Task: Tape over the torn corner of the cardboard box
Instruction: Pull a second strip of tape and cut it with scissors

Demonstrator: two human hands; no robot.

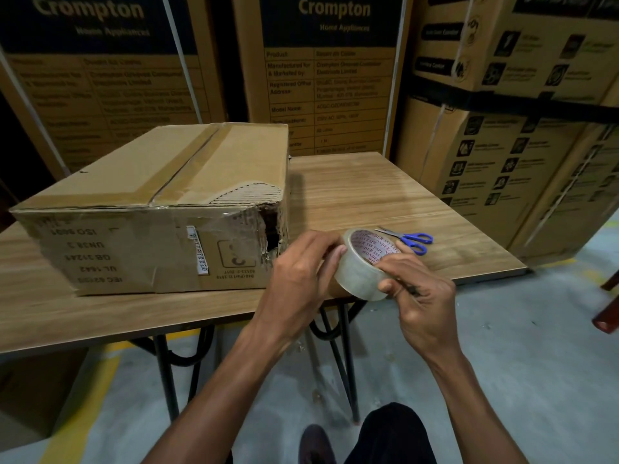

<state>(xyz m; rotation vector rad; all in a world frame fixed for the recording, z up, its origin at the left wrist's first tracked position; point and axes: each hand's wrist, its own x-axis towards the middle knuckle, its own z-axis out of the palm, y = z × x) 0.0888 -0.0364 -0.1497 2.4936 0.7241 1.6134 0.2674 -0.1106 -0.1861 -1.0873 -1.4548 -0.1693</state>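
Seeming light, rigid and slick, the tape roll (361,264) is gripped at its rim by the curled fingers of the left hand (301,279) and right hand (422,296). The torn corner (272,227) of the cardboard box (134,182), likely limp, lies just beyond the left fingertips.

Big brown boxes (330,78) w/ "Crompton" in gold on dark tops stand like a wall at the back, stacked high. More boxes (502,155) w/ small black pics sit on the right. White straps (182,55) cross some of them. The counter (385,195) has a light wood top & thin black metal legs (346,356). The floor (519,363) is grey & smooth, w/ a yellow line (85,396) on the left. Smth dark red (608,313) pokes in at the right edge; can't tell what. Light is dim, w/ a soft shine on the wood.
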